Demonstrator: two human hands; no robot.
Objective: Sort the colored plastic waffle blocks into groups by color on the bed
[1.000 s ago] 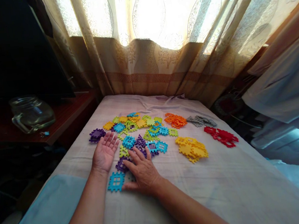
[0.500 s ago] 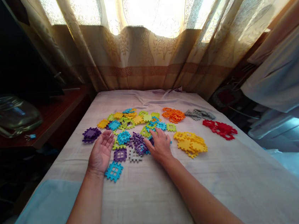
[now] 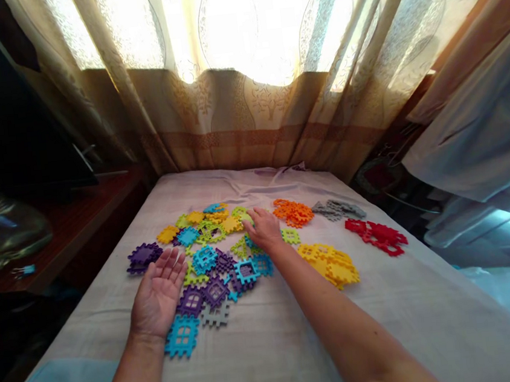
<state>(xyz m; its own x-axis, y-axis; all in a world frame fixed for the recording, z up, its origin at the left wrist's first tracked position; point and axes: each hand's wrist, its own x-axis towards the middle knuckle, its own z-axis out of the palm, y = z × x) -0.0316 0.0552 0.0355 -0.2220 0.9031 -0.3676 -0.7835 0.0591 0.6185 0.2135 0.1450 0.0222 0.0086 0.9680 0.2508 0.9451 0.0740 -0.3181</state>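
My left hand rests palm up, fingers apart and holding nothing, at the left of a mixed spread of plastic interlocking tiles. Close to it lie a blue window tile, a purple window tile and a purple pile. Over the far part of the spread reaches my right hand, palm down with fingers spread, by some lime-green tiles; its palm hides the pieces beneath. Between the hands are blue tiles, purple tiles and a grey tile.
Single-colour piles lie to the right: orange, yellow, grey and red. A glass jug stands on the wooden desk at left. Curtains hang behind the sheet-covered surface.
My right hand has moved away from me, from the purple and blue tiles toward the lime-green ones. Several tiles in the middle are more spread out. The camera view has shifted.
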